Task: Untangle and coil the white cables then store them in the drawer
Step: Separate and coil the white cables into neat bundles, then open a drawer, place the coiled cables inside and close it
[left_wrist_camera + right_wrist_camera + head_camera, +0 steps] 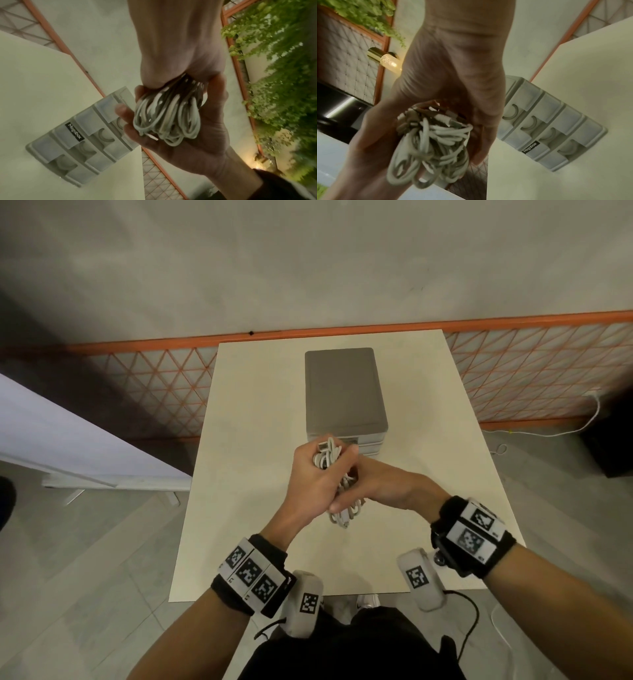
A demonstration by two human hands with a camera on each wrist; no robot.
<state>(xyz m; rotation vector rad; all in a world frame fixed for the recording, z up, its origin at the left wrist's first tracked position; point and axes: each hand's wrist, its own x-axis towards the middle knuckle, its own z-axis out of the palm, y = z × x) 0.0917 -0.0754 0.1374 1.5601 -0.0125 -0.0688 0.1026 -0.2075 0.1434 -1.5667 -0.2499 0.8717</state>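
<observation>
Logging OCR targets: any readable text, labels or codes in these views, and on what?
"Megabox": black label on a drawer front of the drawer unit, readable in both wrist views.
Wrist bands: square black-and-white marker codes, plus tiny characters too small to read.
Cables: no print visible.

cream table [246, 419] on grey floor; grey drawer unit [344, 392] stands on it, far centre.

Black wristbands [263, 549] with white square-coded tags are worn on both wrists; padded grey pods [306, 602] trail black cables [474, 616].
</observation>
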